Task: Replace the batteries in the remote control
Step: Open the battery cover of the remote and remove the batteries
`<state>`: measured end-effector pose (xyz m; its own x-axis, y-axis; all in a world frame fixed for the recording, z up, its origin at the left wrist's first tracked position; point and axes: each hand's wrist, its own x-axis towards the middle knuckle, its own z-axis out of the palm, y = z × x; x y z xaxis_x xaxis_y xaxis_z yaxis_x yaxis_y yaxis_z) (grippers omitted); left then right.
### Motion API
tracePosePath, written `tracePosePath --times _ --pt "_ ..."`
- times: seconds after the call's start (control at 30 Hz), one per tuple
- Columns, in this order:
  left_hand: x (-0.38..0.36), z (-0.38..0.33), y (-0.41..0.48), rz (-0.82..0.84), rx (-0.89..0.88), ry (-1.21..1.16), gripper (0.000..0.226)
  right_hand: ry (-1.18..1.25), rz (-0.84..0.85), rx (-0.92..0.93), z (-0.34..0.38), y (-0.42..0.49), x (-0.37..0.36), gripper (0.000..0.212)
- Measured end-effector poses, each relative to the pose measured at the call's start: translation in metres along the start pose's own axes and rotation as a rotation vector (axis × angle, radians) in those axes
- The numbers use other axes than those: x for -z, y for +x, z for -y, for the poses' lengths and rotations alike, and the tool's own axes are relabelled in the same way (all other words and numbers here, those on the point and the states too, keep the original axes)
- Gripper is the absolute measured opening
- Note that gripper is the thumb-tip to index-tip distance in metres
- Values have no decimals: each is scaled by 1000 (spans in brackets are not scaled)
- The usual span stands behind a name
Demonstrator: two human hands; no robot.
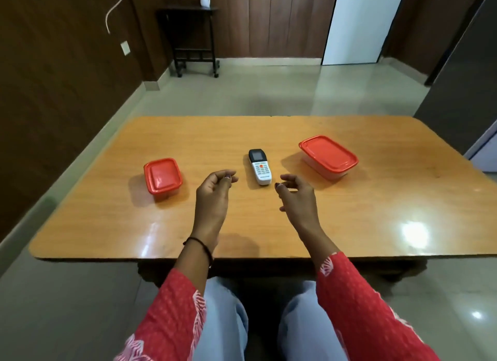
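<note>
The table (pixel 269 226) spread wide, its near edge well behind both hands, with bare room around them. A large lidded box (pixel 328 155) sat beyond the right hand (pixel 295 191), and a smaller one (pixel 162 175) sat left of the left hand (pixel 215 188). The remote (pixel 260 166) lay face up just ahead, between them. Both hands hovered loosely curled, holding nothing. The task looked unstarted; the batteries were perhaps in the boxes.

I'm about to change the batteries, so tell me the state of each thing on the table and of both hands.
Remote control: lying face up, untouched.
Small box: left of the remote control, red lid on.
Large box: right of the remote control, red lid on.
Left hand: raised, fingers loosely curled, holding nothing.
Right hand: raised, fingers loosely curled, holding nothing.
</note>
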<state>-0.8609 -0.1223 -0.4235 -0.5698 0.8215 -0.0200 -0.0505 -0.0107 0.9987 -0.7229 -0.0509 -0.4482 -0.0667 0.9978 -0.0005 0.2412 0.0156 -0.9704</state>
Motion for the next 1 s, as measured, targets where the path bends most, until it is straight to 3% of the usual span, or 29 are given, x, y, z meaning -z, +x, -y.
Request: tracePosePath --times 0.23,0.3,0.37,0.43,0.47,0.53,0.6,0.7,0.77,0.87,0.93,1.0 --pt "-30 52 83 -55 117 -37 16 -524 109 -34 -52 101 -69 81" --pt "-32 65 97 -64 163 -27 19 -719 87 6 -55 117 -81 82" --pt "-34 77 109 -82 190 -38 24 -811 50 80 -57 126 -87 68" --pt "-37 84 113 -79 185 -73 31 -687 31 117 -60 126 -85 50" --pt "-38 87 115 -62 168 -93 37 -501 34 97 -61 123 -82 40" --pt "-38 88 117 -1 135 -95 53 28 103 -67 -57 113 -73 21" --pt "-37 87 121 60 165 -211 67 419 275 -306 -45 108 -60 23" --pt "-28 85 122 94 250 -604 58 554 542 -489 -33 107 -36 27" --pt "-25 87 120 30 284 -643 45 457 639 -529 -33 106 -25 29" --pt "-21 91 116 -18 340 -557 29 352 482 -456 -43 101 -23 32" --pt "-17 92 115 30 346 -430 19 490 262 -379 -54 100 -31 26" --pt "-14 93 112 133 333 -307 18 649 153 -338 -61 100 -39 16"
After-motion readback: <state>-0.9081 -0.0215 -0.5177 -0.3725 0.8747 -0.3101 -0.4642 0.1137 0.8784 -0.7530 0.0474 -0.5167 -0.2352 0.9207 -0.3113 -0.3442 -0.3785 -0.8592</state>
